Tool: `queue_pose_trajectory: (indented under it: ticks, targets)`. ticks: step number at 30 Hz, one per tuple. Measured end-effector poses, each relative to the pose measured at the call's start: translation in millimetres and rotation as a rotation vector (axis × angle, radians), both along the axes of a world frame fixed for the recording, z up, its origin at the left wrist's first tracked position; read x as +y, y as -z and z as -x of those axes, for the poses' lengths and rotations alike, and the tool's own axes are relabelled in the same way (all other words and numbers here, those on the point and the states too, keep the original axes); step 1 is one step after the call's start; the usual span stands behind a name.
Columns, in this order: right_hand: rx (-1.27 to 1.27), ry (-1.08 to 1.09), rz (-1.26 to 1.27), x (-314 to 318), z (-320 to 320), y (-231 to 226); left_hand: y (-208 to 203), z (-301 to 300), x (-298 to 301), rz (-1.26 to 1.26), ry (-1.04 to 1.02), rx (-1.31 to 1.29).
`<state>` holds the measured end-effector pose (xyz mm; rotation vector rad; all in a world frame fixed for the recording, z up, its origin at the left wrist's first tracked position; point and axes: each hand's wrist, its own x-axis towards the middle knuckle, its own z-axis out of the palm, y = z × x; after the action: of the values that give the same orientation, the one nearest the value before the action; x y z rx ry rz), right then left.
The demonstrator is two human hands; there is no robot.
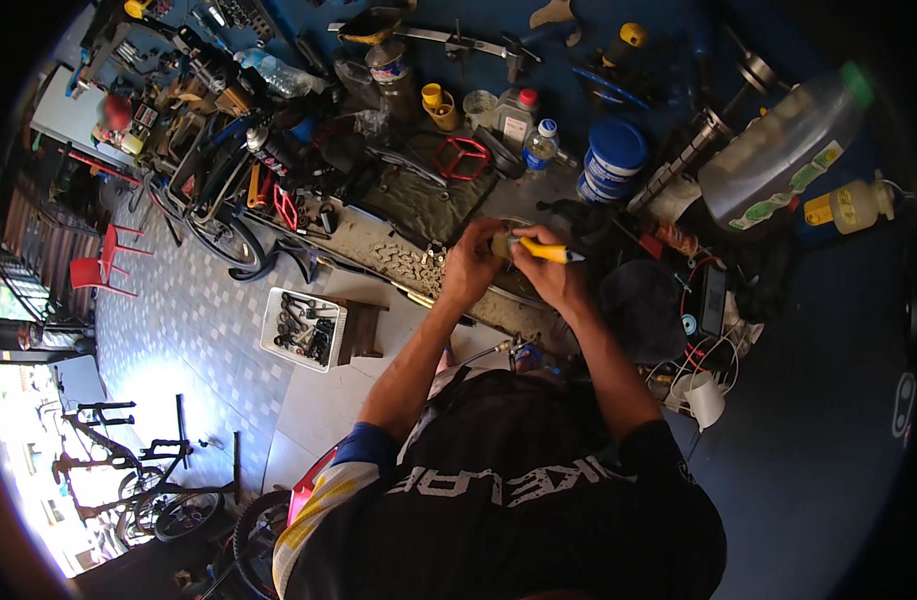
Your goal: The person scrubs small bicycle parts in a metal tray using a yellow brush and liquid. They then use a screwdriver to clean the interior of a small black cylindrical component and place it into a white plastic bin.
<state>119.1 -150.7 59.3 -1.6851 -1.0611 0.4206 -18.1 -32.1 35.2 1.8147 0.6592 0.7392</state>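
Head view: both hands meet over the middle of a cluttered workbench [398,215]. The left hand [470,262] is clenched around a small roundish part [500,243], pinning it just above the bench. The right hand [546,272] grips a yellow-handled tool [544,252], its tip pressed against that part; the handle points to the person's right. Whether it is a screwdriver or a pick I cannot tell.

A bicycle chain [410,262] lies on the bench just left of the hands. Behind them sit a red pedal [462,158], a small bottle with a blue cap [542,148] and 1 blue tub [614,158]. A large clear jug [778,160] lies tilted at the right. On the floor to the left stands a white tray of black parts [303,328].

Risk, as I judge it: the tool tip bears toward the left fingers, so a slip off the part could jab them. The part is held in the air, and a loosened grip could drop it into the clutter.
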Motion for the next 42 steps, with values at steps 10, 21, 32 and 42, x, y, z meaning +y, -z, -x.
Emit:
queue_pose_trajectory:
  ticks: [10,21,32,42]
  targets:
    - [-0.290,0.144,0.089,-5,-16,-3,-1,14,4,0.024,-0.029,0.161]
    - [-0.238,0.192,0.193,-32,-48,5,-9,23,33,-0.113,-0.044,0.150]
    - [0.187,0.101,0.230,-61,-48,35,8,23,14,-0.534,0.109,0.381]
    - [0.463,0.261,0.060,-71,-62,-7,25,-36,57,-0.818,0.264,0.500]
